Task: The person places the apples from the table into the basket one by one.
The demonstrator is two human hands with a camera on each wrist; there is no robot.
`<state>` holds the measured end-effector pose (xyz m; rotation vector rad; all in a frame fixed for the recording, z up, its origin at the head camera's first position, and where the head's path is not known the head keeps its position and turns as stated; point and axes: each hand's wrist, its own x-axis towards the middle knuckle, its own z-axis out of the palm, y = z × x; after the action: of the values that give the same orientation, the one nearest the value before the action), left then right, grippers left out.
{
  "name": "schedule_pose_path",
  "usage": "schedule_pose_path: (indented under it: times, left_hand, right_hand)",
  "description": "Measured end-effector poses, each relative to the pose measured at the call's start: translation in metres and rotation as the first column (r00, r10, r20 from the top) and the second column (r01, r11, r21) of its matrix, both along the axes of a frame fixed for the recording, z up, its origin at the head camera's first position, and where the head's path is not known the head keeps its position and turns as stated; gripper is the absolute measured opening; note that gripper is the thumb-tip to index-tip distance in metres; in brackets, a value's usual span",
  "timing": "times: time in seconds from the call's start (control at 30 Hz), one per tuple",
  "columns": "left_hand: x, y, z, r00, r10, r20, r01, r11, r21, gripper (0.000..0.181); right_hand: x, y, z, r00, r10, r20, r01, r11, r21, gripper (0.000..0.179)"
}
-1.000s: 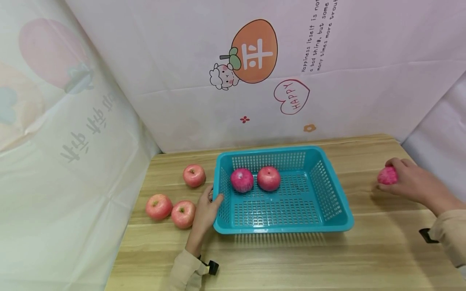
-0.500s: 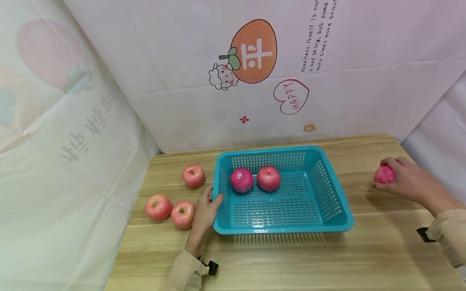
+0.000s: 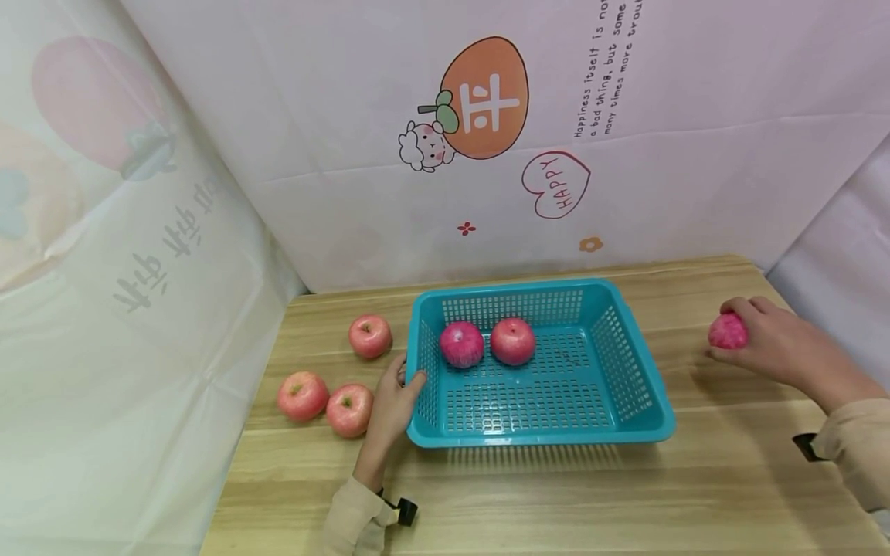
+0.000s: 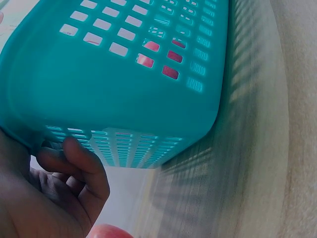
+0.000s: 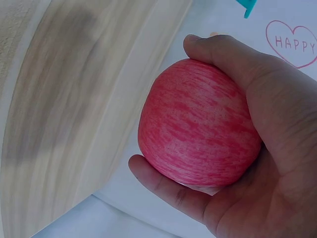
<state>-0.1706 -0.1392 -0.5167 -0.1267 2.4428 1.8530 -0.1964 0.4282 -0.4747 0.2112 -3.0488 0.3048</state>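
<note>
At the right of the head view, my right hand (image 3: 782, 347) grips a pink-red striped apple (image 5: 198, 124), thumb and fingers round its sides. A shadow falls on the wood below, so the apple appears lifted off the table. My left hand (image 3: 395, 405) holds the left rim of a turquoise plastic basket (image 3: 542, 442), thumb over the edge and fingers curled outside. Two fruits sit at the back left inside it: a magenta, streaked round one (image 3: 462, 344) with a pale top, and a red apple (image 3: 513, 341) beside it.
Three pink apples stand left of the basket: a back one (image 3: 371, 336), a left one (image 3: 303, 396) and one (image 3: 350, 410) close to my left forearm. The wooden table (image 3: 528, 510) meets a printed white cloth (image 3: 348, 208) along its back edge.
My right hand has moved slightly left toward the basket, carrying the apple. The left hand, the basket and the other fruits have stayed in place.
</note>
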Motion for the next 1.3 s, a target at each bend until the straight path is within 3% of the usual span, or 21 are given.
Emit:
schedule_pose_path:
  times: [0.7,1.3]
  left_hand:
    - [0.002,0.001,0.002,1.0,0.01,-0.007,-0.01,1.0,-0.025,0.051]
    - [0.001,0.0,0.001,1.0,0.019,-0.003,-0.019,1.0,-0.007,0.048]
  right_hand:
    - [-0.001,-0.025,0.015,0.996,0.057,-0.064,-0.058,0.998,-0.016,0.075]
    - [-0.001,-0.042,0.026,0.997,0.065,-0.042,-0.065,0.998,-0.01,0.078]
